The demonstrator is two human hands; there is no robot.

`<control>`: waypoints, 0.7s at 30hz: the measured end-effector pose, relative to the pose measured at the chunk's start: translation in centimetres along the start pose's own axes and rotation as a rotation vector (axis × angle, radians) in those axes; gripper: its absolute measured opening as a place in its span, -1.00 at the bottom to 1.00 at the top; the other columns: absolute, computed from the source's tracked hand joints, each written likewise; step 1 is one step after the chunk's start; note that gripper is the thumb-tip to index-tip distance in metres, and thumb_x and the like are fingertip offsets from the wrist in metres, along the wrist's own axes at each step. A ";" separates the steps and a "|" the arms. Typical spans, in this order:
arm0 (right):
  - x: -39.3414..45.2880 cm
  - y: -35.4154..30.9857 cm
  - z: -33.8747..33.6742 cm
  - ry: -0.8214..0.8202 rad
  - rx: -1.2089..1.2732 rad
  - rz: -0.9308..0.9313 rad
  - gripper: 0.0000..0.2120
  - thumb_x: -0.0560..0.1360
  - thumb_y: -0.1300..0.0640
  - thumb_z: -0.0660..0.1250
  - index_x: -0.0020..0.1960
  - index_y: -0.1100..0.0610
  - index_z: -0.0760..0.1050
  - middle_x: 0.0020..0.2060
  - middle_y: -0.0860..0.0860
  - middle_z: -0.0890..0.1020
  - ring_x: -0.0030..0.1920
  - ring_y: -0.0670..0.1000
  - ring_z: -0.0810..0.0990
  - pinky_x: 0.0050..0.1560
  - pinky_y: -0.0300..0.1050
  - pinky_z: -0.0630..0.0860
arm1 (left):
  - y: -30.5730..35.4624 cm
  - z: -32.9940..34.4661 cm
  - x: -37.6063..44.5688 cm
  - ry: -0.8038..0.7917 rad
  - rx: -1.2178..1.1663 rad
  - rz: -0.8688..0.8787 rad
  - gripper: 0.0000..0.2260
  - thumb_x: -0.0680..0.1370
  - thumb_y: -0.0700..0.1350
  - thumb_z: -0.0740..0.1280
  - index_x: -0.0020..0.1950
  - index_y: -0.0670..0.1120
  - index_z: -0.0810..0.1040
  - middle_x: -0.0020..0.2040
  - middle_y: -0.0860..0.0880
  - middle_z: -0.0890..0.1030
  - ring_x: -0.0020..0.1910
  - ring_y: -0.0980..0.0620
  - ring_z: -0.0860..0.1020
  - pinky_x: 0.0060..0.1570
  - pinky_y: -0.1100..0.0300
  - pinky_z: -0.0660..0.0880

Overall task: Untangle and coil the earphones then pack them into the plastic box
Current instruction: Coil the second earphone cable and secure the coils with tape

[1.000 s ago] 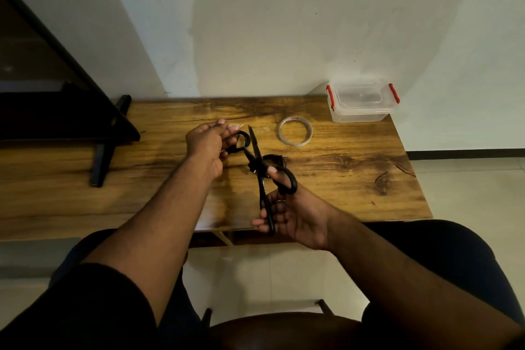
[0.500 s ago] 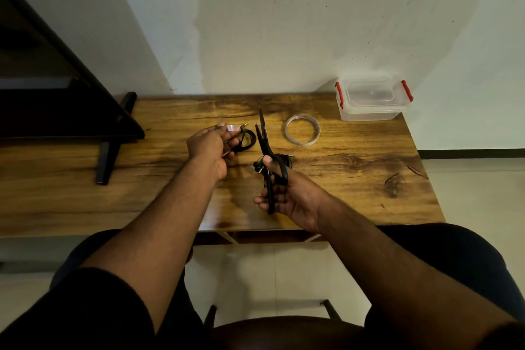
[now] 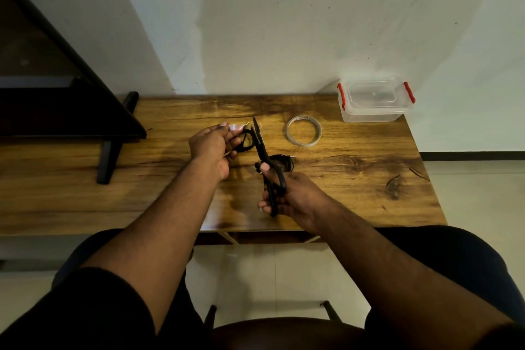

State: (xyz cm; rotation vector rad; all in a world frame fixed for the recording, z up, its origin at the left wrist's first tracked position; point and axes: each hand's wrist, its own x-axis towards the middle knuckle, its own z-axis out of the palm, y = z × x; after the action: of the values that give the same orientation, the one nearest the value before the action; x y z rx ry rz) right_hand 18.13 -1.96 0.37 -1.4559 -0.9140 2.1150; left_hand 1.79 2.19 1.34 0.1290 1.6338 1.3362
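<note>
I note left hand (image 3: pixel 211 148) pinching coiled earphones (image 3: pixel 246 141) w/ tape strip, right hand (image 3: pixel 287 193) fingers curled thru scissors (image 3: pixel 265 163); risk: blades near cable, may nick it.

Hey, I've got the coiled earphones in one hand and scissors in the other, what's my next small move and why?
Probably snip the tape: the left hand holds the coiled earphones with a clear tape piece on them, and the scissors in the right hand already point there.
</note>
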 end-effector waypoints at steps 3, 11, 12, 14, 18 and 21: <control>0.1 0.0 -0.1 0.024 0.003 -0.020 -0.61 0.43 -0.05 0.44 0.03 0.27 0.53 -0.30 0.12 0.56 -0.33 0.07 0.60 -0.32 -0.14 0.56 | 0.0 0.0 0.1 0.005 -0.004 0.006 -0.93 0.58 -0.15 0.30 0.01 -0.08 0.57 -0.20 -0.03 0.67 -0.36 0.11 0.58 -0.44 0.24 0.41; 0.0 -1.3 -1.3 0.137 0.022 -0.122 -0.67 0.45 0.02 0.43 -0.02 0.29 0.55 -0.37 0.12 0.54 -0.43 0.04 0.54 -0.43 -0.16 0.49 | 0.6 -0.1 0.3 0.053 -0.083 0.051 -0.94 0.57 -0.15 0.31 -0.04 -0.04 0.58 -0.13 -0.02 0.71 -0.29 0.10 0.58 -0.39 0.24 0.42; 0.1 -1.6 -1.8 0.167 0.012 -0.131 -0.65 0.45 0.02 0.44 0.00 0.31 0.54 -0.36 0.12 0.55 -0.43 0.04 0.55 -0.44 -0.16 0.50 | 0.7 -0.2 0.4 0.054 -0.093 0.055 -0.94 0.57 -0.15 0.31 -0.05 -0.03 0.57 -0.13 -0.02 0.71 -0.30 0.10 0.57 -0.40 0.24 0.42; 0.2 -2.3 -2.8 0.217 -0.040 -0.158 -0.64 0.44 0.02 0.45 0.01 0.32 0.53 -0.36 0.12 0.56 -0.42 0.04 0.56 -0.43 -0.16 0.51 | 0.9 -0.2 0.4 0.048 -0.093 0.059 -0.94 0.57 -0.15 0.31 -0.04 -0.02 0.56 -0.13 -0.02 0.71 -0.32 0.10 0.58 -0.42 0.24 0.42; 1.1 -3.3 -4.5 0.318 -0.204 -0.201 -0.69 0.43 0.03 0.47 -0.10 0.29 0.52 -0.36 0.14 0.55 -0.42 0.03 0.53 -0.43 -0.14 0.52 | 0.6 0.0 0.3 0.017 -0.066 0.065 -0.93 0.58 -0.14 0.30 0.00 -0.05 0.58 -0.12 -0.03 0.71 -0.32 0.09 0.59 -0.41 0.24 0.44; 2.6 -3.1 -5.8 0.493 -0.580 -0.230 -0.63 0.37 -0.07 0.50 -0.19 0.26 0.56 -0.36 0.12 0.62 -0.42 0.04 0.57 -0.39 -0.08 0.53 | 0.3 0.1 0.2 -0.025 -0.026 0.066 -0.91 0.58 -0.13 0.31 0.04 -0.07 0.58 -0.12 -0.04 0.71 -0.31 0.09 0.61 -0.42 0.23 0.47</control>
State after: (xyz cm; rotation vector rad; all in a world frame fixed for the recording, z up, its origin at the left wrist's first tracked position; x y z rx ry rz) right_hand 22.52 3.55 -0.48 -1.9099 -1.4644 1.2774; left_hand 1.56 2.49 1.47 0.1850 1.6028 1.3995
